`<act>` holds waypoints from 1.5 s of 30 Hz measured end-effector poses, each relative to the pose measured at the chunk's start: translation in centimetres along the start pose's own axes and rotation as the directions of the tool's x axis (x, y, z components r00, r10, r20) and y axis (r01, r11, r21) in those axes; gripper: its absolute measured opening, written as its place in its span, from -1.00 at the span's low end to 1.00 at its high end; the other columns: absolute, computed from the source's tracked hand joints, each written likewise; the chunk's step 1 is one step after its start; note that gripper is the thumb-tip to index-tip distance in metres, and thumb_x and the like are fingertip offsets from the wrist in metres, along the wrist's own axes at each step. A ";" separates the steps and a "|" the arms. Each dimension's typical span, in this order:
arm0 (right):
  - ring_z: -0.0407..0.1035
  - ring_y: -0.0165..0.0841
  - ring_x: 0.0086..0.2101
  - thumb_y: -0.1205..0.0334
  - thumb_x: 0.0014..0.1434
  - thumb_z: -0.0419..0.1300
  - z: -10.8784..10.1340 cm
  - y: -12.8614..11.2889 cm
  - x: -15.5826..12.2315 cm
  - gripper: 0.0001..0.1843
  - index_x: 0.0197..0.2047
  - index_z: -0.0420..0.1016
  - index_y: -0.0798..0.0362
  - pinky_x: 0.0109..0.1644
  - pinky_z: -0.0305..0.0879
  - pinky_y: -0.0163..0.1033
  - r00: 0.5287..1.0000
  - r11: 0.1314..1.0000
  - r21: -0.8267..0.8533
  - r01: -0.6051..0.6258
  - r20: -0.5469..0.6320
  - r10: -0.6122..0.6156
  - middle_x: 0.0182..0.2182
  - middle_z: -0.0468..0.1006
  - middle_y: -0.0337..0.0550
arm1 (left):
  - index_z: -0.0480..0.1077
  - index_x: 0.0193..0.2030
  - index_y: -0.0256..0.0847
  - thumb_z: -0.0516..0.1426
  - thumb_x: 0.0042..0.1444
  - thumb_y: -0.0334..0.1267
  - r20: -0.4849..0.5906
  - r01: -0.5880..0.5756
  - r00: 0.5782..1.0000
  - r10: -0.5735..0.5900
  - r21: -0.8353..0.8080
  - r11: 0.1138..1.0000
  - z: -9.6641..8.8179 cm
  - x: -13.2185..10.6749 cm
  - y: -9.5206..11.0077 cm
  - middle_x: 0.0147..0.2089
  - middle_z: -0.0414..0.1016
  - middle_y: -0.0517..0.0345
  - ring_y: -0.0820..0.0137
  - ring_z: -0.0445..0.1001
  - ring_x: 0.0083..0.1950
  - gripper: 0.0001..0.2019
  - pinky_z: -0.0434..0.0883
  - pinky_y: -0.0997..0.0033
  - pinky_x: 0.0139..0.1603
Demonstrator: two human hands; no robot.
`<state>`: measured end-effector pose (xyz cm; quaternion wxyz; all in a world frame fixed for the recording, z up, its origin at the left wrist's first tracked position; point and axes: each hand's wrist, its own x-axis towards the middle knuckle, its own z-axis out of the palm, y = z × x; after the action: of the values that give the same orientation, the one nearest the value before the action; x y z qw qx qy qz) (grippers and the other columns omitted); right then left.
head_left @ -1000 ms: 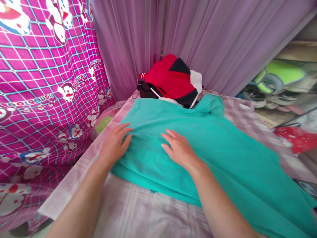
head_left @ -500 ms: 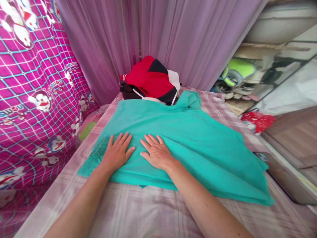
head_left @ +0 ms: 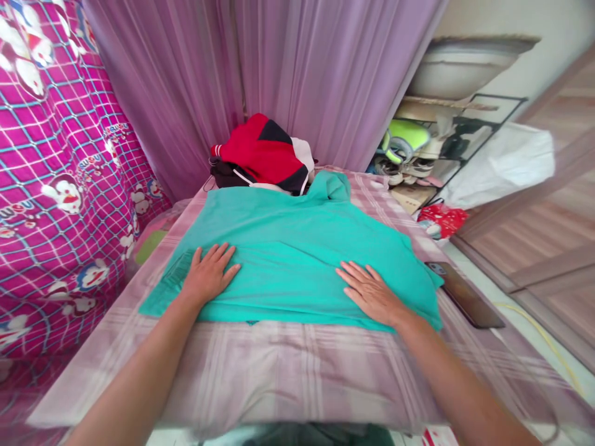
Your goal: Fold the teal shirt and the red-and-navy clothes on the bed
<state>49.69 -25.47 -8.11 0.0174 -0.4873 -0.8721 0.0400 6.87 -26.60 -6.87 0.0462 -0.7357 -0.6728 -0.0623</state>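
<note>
A teal garment (head_left: 292,248) lies spread flat on a surface covered with pale plaid cloth (head_left: 288,371). My left hand (head_left: 209,275) rests flat on the garment's near left part, fingers stretched out. My right hand (head_left: 372,294) lies flat on its near right part, fingers also extended, close to the right edge. Neither hand holds anything. The garment's far end rises slightly against a pile of clothes.
A red, black and white pile of clothes (head_left: 263,155) sits at the far end by a purple curtain (head_left: 279,74). A dark phone (head_left: 465,300) lies at the right edge. Pink cartoon fabric (head_left: 56,186) hangs on the left. A shoe rack (head_left: 418,155) stands at right.
My right hand slid to the right across the teal garment, away from my left hand, and the fabric lies flatter. The left hand stayed about where it was. The view shifted right.
</note>
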 end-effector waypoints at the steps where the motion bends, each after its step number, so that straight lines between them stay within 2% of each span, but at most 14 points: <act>1: -0.03 -0.24 0.38 0.07 0.39 -0.14 0.2 1.1 -0.8 -0.44 0.41 0.18 -0.14 0.43 -0.12 0.14 1.000 1.000 -0.017 -0.021 -0.015 0.021 0.41 0.12 -0.16 | 0.23 0.38 -0.09 -0.08 0.32 0.04 -0.004 0.000 1.000 0.000 -0.002 1.000 -0.1 0.0 0.1 0.43 0.20 -0.04 0.07 0.15 0.45 -0.45 -0.08 -0.21 0.44; 4: 0.02 -0.22 0.36 0.07 0.38 -0.13 0.3 3.4 -2.3 -0.45 0.38 0.25 -0.14 0.43 -0.10 0.13 0.997 0.996 -0.058 -0.068 -0.042 0.065 0.39 0.16 -0.14 | 0.26 0.35 -0.11 -0.08 0.31 0.02 -0.026 0.006 1.000 -0.006 -0.005 1.000 -0.2 -0.1 0.2 0.44 0.19 -0.06 0.06 0.13 0.45 -0.46 -0.07 -0.22 0.43; 7: 0.07 -0.20 0.35 0.07 0.39 -0.14 -0.4 3.1 -2.2 -0.47 0.35 0.30 -0.11 0.41 -0.08 0.15 0.992 0.990 -0.064 -0.124 -0.044 0.121 0.37 0.22 -0.09 | 0.33 0.30 -0.11 -0.07 0.31 0.00 -0.076 0.010 0.997 -0.010 -0.002 1.000 -0.6 -0.2 0.5 0.41 0.25 -0.05 0.06 0.15 0.44 -0.49 -0.05 -0.19 0.43; 11: 0.08 -0.16 0.34 0.05 0.41 -0.16 -1.5 -1.8 -0.6 -0.45 0.39 0.22 -0.08 0.37 -0.04 0.22 0.966 0.977 0.001 -0.212 -0.153 0.210 0.37 0.20 -0.02 | 0.43 0.19 -0.17 -0.09 0.32 -0.07 -0.148 -0.027 0.988 0.031 0.027 0.999 -1.7 -0.6 1.0 0.29 0.42 -0.07 0.09 0.31 0.33 -0.53 0.08 -0.06 0.39; 14: 0.01 -0.22 0.37 0.03 0.42 -0.16 -1.5 -5.6 0.3 -0.44 0.43 0.13 -0.10 0.40 -0.10 0.19 0.982 0.994 0.052 -0.096 -0.157 0.103 0.41 0.13 -0.05 | 0.49 0.11 -0.21 -0.13 0.32 -0.06 -0.120 -0.024 0.992 0.033 0.072 0.997 -2.5 -1.0 1.4 0.10 0.55 -0.12 0.10 0.46 0.14 -0.51 0.30 0.07 0.21; 16: 0.00 -0.22 0.37 0.02 0.43 -0.16 -1.3 -6.3 0.3 -0.45 0.41 0.16 -0.10 0.40 -0.13 0.20 0.994 0.997 0.067 -0.039 -0.098 0.046 0.40 0.14 -0.07 | 0.52 0.06 -0.23 -0.17 0.33 -0.07 -0.074 -0.005 0.997 0.012 0.105 0.994 -2.9 -1.1 1.6 -0.02 0.58 -0.13 0.12 0.50 0.04 -0.49 0.37 0.14 0.09; 19: 0.03 -0.21 0.36 0.07 0.43 -0.18 -0.9 -4.2 -0.7 -0.46 0.39 0.20 -0.04 0.39 -0.10 0.20 0.989 0.990 0.070 -0.125 -0.067 0.130 0.39 0.17 -0.04 | 0.53 -0.01 -0.22 -0.20 0.33 -0.07 -0.023 0.009 1.000 -0.006 0.132 0.991 -3.1 -1.2 1.8 -0.08 0.59 -0.09 0.16 0.51 -0.02 -0.48 0.39 0.22 0.02; 24: 0.12 -0.21 0.32 0.09 0.41 -0.11 -0.4 0.2 -2.5 -0.50 0.31 0.34 0.00 0.38 -0.03 0.13 0.953 0.965 0.066 -0.253 -0.155 0.261 0.34 0.28 -0.01 | 0.53 0.00 -0.24 -0.22 0.33 -0.06 -0.016 0.010 1.000 -0.008 0.117 0.993 -3.1 -0.9 1.6 -0.06 0.58 -0.13 0.12 0.51 0.00 -0.45 0.40 0.19 0.01; 30: 0.34 -0.22 0.18 0.16 0.30 0.03 0.0 0.7 -2.4 -0.58 0.13 0.51 0.03 0.30 0.18 0.03 0.882 0.937 0.276 -0.212 -0.359 0.305 0.18 0.48 0.01 | 0.47 0.13 -0.25 -0.16 0.31 0.03 0.019 0.042 0.999 -0.044 0.109 0.993 -2.9 -1.5 2.4 0.03 0.56 -0.20 0.05 0.49 0.07 -0.44 0.36 0.07 0.09; 34: 0.48 -0.26 0.00 0.20 0.23 0.09 -0.1 -0.4 -3.4 -0.72 -0.13 0.62 -0.02 0.17 0.34 -0.07 0.866 0.883 0.466 -0.054 -0.419 0.274 -0.05 0.64 -0.10 | 0.39 0.23 -0.17 -0.10 0.31 0.03 -0.120 0.058 0.991 -0.054 0.033 0.998 -2.4 -3.4 5.2 0.27 0.42 -0.18 0.00 0.35 0.28 -0.48 0.23 -0.12 0.26; 37: 0.53 -0.27 -0.13 0.21 0.20 0.14 0.1 -1.6 -4.4 -0.79 -0.26 0.63 -0.03 0.07 0.40 -0.10 0.914 0.848 0.525 0.071 -0.374 0.155 -0.22 0.68 -0.14 | 0.40 0.23 -0.06 -0.08 0.33 -0.03 -0.201 -0.134 0.973 0.115 -0.083 0.987 -2.5 -4.4 8.9 0.35 0.35 -0.04 0.08 0.23 0.39 -0.55 0.10 -0.12 0.38; 41: 0.53 -0.28 -0.12 0.26 0.17 0.18 0.1 -2.5 -5.1 -0.82 -0.26 0.64 -0.02 0.08 0.39 -0.08 0.931 0.830 0.546 0.117 -0.351 0.100 -0.19 0.68 -0.12 | 0.46 0.17 0.07 0.00 0.31 -0.04 -0.097 -0.447 0.894 0.438 -0.268 0.853 -2.8 -4.1 13.8 0.31 0.41 0.12 0.16 0.22 0.41 -0.63 0.02 -0.16 0.42; 43: 0.52 -0.26 -0.09 0.27 0.14 0.22 0.2 -2.6 -5.1 -0.83 -0.23 0.64 -0.02 0.09 0.38 -0.06 0.933 0.839 0.529 0.124 -0.350 0.083 -0.16 0.67 -0.11 | 0.48 0.14 0.08 0.06 0.28 -0.05 -0.054 -0.490 0.863 0.503 -0.333 0.805 -2.6 -3.6 15.4 0.28 0.44 0.12 0.17 0.25 0.39 -0.66 0.00 -0.20 0.42; 45: 0.51 -0.25 -0.08 0.27 0.11 0.26 0.2 -2.8 -5.1 -0.81 -0.19 0.64 -0.02 0.10 0.37 -0.05 0.930 0.857 0.499 0.126 -0.359 0.073 -0.14 0.66 -0.10 | 0.50 0.10 0.05 0.08 0.27 -0.07 -0.044 -0.477 0.866 0.499 -0.373 0.795 -2.2 -3.2 16.1 0.24 0.49 0.09 0.18 0.33 0.33 -0.68 0.04 -0.21 0.41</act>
<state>49.93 -31.31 -8.02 0.3093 -0.4513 -0.8175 0.1797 22.55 -31.57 -4.90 -0.0986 -0.8807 -0.4371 -0.1535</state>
